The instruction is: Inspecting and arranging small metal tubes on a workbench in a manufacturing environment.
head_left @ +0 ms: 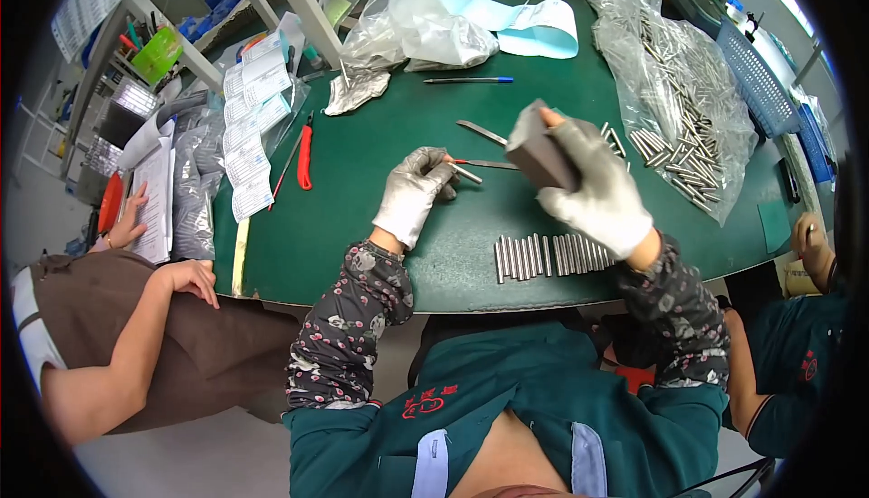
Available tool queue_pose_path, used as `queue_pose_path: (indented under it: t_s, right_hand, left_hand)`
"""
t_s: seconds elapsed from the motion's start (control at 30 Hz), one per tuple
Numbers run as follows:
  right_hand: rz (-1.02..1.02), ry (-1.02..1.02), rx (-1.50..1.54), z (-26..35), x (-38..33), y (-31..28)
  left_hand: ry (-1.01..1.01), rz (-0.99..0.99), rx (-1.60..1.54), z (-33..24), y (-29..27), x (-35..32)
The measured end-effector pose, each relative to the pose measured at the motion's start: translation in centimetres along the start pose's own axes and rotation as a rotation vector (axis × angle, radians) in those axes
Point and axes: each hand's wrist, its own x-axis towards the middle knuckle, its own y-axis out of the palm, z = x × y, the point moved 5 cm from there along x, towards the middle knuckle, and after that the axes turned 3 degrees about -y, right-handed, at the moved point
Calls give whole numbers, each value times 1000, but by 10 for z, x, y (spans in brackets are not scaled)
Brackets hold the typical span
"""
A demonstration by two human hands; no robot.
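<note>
My left hand [409,197], in a white glove with grey fingertips, pinches a short metal pin [467,173] above the green table. In my right hand [605,192], also gloved, is a dark grey-brown rectangular block [534,149], raised and tilted just right of the pin. Block and pin are apart. Between the hands lie a thin metal blade-like tool [482,131] and a slim tool with a red part [487,164], partly behind the block. Nearer me, several metal pins [522,258] stand side by side in a row, its right end partly covered by my right hand.
A clear bag [634,59] spills many pins [683,163] at the right, beside a blue basket [759,81]. A pen [468,81], plastic bags [425,23] and a red-handled cutter [305,158] lie farther off. People sit on both sides; one's hand [190,278] rests at the left edge.
</note>
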Motion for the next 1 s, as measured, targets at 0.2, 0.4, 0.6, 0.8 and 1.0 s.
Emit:
queue_pose_path:
  t_s: [0.2,0.4,0.6,0.8,1.0]
  right_hand:
    - [177,-5,-217,-5,18,40]
    - [238,-7,-320,-17,20,49]
    - [293,-127,-222,0,16,59]
    - [-7,-142,-428,-9,39,37]
    - [60,-320,-387,26,31,58]
  left_hand:
    - [-17,31,105,-1,-3,4]
    - [-48,2,196,1,-1,9]
    - [-26,-16,222,4,-3,9]
    - [-39,21,-38,-3,-5,0]
    - [-15,-53,-360,2,-4,1]
